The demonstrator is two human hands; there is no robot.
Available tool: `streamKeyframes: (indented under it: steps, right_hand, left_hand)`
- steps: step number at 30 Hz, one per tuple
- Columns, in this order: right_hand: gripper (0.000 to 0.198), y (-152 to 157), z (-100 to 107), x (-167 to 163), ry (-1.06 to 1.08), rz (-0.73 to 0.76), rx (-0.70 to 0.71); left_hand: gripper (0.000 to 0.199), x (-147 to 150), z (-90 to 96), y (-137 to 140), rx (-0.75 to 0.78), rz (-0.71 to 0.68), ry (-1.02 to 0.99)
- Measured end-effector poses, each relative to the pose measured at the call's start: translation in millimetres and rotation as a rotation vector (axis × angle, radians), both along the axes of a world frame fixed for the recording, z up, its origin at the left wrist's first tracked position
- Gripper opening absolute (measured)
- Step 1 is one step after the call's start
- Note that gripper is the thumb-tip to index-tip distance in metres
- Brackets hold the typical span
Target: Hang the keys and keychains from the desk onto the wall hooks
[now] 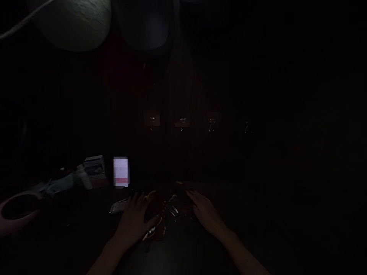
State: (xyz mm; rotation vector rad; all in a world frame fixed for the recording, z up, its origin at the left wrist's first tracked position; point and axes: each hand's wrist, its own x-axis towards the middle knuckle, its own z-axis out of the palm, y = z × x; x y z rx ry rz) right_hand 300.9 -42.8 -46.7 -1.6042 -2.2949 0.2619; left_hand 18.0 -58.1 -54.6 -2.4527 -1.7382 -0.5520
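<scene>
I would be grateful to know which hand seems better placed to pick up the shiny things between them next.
Likely the left hand: its thumb is right beside some of the shiny things, while the right hand lies farther off to their right. Darkness hides any contact.

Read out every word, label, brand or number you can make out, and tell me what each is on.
No text is readable in this dark view.
Box: markings on its front, too dark and blurred to read.
Bright rectangle: pixelated, nothing legible.
Pale bottle: no lettering legible.
Shiny small items between the left hand and right hand: too dark to tell.
</scene>
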Motion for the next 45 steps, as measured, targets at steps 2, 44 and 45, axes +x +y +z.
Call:
streamKeyframes:
  steps: [2, 44, 45]
  right_hand:
    - [0.054, -0.1, -2.5, 1.0, 0.009, 0.000, 0.031]
    - [0.081, 9.3, 31.3, -61.6, 1.268, -0.148, -0.421]
    - [0.080, 10.4, 27.8, -61.4, 1.260, -0.149, -0.429]
  left_hand:
    - [0.073, -3.7, -2.3, -0.7, 0.024, 0.026, -0.024]
    - [0.080, -8.4, 56.5, 18.7, -0.640, 0.065, -1.247]
    - [0.080, -10.0, 56.2, 19.2, -0.638, 0.072, -1.244]
